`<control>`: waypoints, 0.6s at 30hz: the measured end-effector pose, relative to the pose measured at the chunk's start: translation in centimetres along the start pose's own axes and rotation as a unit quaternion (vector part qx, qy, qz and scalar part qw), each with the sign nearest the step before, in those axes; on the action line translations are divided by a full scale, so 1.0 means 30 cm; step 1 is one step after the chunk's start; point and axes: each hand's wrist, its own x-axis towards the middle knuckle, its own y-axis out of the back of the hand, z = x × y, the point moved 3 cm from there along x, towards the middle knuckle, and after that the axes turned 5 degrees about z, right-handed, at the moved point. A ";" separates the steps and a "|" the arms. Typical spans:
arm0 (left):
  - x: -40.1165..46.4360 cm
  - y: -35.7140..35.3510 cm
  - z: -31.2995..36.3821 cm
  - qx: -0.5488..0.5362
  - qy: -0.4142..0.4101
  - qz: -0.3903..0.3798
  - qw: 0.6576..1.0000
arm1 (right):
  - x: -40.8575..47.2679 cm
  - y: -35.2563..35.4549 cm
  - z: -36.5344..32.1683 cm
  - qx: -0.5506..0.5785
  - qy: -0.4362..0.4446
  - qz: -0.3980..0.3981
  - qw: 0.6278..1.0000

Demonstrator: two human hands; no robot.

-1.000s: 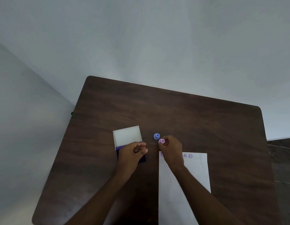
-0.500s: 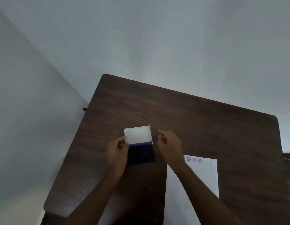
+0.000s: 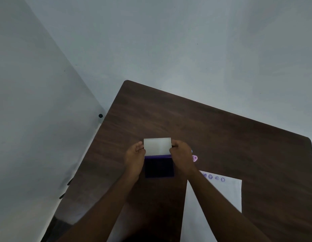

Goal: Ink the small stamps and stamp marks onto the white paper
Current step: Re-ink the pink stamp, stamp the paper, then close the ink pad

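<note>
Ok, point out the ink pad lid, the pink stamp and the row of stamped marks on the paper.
ink pad lid (image 3: 157,146): head view, middle of the raised white lid.
pink stamp (image 3: 194,158): head view, its visible part right of the right hand.
stamped marks (image 3: 210,177): head view, one ring-shaped mark in the row.

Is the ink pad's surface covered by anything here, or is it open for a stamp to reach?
Nothing visible covers it. The lid is raised at the far side, gripped by the left hand and right hand; the dark ink pad lies exposed. The pink stamp sits just right of it.
</note>
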 end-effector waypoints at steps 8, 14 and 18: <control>-0.016 0.026 0.030 -0.035 -0.001 -0.010 0.999 | -0.021 0.053 -0.007 0.081 -0.013 0.019 0.996; -0.069 0.063 0.040 -0.038 -0.043 -0.009 0.998 | -0.090 0.096 0.000 0.089 0.013 0.054 0.994; -0.106 0.105 0.015 -0.004 -0.051 -0.008 0.999 | -0.151 0.105 0.029 0.045 0.028 0.094 0.994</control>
